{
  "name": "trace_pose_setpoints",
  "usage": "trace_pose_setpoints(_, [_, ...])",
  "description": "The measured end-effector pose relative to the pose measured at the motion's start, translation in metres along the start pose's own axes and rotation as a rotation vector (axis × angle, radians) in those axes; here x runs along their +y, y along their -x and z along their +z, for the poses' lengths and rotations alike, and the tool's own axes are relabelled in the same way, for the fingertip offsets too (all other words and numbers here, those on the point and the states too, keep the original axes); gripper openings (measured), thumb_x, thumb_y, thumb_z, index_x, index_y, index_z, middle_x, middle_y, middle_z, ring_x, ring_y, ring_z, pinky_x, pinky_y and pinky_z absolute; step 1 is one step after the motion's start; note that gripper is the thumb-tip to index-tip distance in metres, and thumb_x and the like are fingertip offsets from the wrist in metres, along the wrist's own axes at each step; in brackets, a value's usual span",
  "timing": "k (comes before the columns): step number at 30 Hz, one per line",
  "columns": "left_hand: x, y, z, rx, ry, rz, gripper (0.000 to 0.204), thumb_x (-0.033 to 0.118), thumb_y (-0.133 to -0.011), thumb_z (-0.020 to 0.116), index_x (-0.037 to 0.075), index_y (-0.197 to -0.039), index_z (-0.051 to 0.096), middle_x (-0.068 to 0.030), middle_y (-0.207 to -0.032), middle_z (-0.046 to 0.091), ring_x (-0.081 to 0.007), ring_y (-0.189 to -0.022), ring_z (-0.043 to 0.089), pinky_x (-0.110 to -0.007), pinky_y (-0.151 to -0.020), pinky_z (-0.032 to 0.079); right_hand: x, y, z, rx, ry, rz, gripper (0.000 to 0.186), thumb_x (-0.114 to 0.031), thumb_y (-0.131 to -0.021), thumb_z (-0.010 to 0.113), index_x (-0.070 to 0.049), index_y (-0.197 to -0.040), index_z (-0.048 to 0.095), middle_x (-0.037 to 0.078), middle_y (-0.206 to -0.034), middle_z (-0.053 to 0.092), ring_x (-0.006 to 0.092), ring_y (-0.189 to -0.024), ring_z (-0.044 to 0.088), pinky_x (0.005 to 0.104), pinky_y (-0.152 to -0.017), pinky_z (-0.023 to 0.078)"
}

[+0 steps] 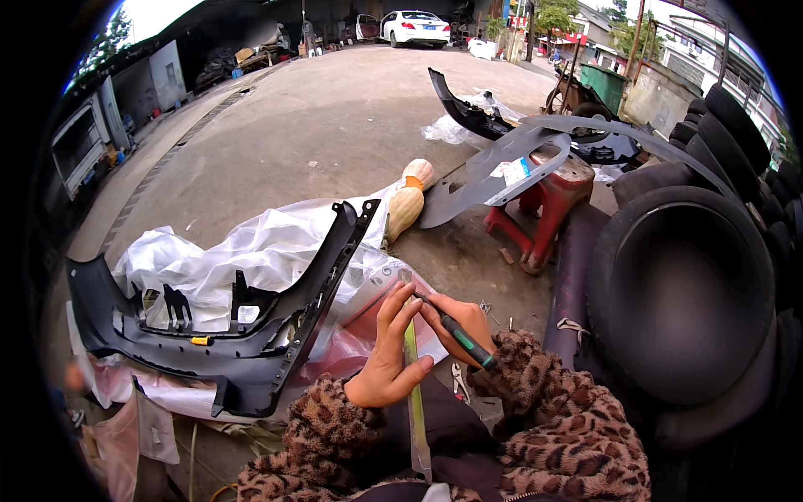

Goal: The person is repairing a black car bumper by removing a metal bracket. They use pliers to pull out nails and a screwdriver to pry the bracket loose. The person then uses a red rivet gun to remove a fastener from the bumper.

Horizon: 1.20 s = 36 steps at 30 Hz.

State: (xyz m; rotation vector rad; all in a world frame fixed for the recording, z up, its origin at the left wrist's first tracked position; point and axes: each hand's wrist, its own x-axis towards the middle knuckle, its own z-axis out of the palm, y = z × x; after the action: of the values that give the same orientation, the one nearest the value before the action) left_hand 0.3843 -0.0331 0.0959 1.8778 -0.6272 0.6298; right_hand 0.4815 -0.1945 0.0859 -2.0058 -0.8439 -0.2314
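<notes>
A long, narrow yellow-green strip (416,410) runs from my lap up toward a pink-and-white plastic sheet. Across it lies my left hand (389,356), its thumb and fingertips resting on the strip to hold it. My right hand (464,322) is wrapped round a slim tool with a black-and-green handle (460,335). The tool's tip points up and left, close to my left fingertips; what it touches there is too small to tell. Just beyond my right wrist, locking pliers (459,381) lie on the ground with some small metal pieces (488,311) near them.
On the left, a black car bumper (192,360) lies on crumpled white plastic wrap (242,255). Ahead are squashes (407,209) and a red stool (544,209) bearing a grey plastic panel (481,180). Tyres (611,309) are stacked at right. A white car (416,29) stands far off.
</notes>
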Motion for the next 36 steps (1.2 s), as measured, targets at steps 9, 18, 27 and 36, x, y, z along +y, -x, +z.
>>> trace_pose_setpoints(9, [0.022, -0.076, -0.007, 0.128, 0.133, -0.132, 0.093, 0.027, -0.094, 0.065, -0.002, -0.159, 0.005, -0.0228, -0.161, 0.012, -0.0353, -0.147, 0.025, -0.044, -0.113, 0.036, -0.038, -0.081, -0.059, 0.221, 0.172, -0.218, 0.020, -0.028, -0.097, 0.065, -0.008, -0.096, 0.067, 0.018, -0.073, 0.065, 0.0399, -0.071, 0.066, 0.0455, -0.058, 0.050])
trace_pose_setpoints(18, [0.018, -0.029, -0.037, 0.220, 0.471, -0.240, 0.064, 0.033, -0.107, 0.048, 0.000, -0.155, 0.021, -0.0144, -0.130, 0.049, -0.0168, -0.098, 0.059, -0.027, -0.077, 0.050, -0.076, -0.061, -0.023, 0.209, 0.276, -0.497, 0.016, -0.013, -0.088, 0.073, -0.007, -0.102, 0.068, 0.013, -0.069, 0.057, 0.0319, -0.058, 0.062, 0.0406, -0.050, 0.047])
trace_pose_setpoints(27, [0.005, 0.011, -0.063, 0.438, 0.444, -0.519, 0.060, 0.054, -0.107, 0.034, -0.001, -0.105, 0.057, -0.0069, -0.073, 0.059, -0.0112, -0.061, 0.055, -0.024, -0.057, 0.045, -0.082, -0.057, 0.011, -0.141, 0.214, -0.510, 0.013, -0.020, -0.089, 0.068, -0.011, -0.095, 0.062, 0.010, -0.067, 0.056, 0.0317, -0.059, 0.062, 0.0418, -0.050, 0.047])
trace_pose_setpoints(36, [-0.005, 0.093, -0.062, 0.286, 0.292, -0.947, 0.057, 0.056, -0.105, 0.039, 0.004, -0.089, 0.057, -0.0037, -0.058, 0.055, -0.0115, -0.046, 0.053, -0.028, -0.047, 0.043, -0.047, -0.011, 0.061, -0.666, -0.336, 0.045, 0.016, -0.015, -0.097, 0.065, -0.001, -0.103, 0.068, 0.011, -0.068, 0.060, 0.0126, -0.061, 0.055, 0.0310, -0.059, 0.047])
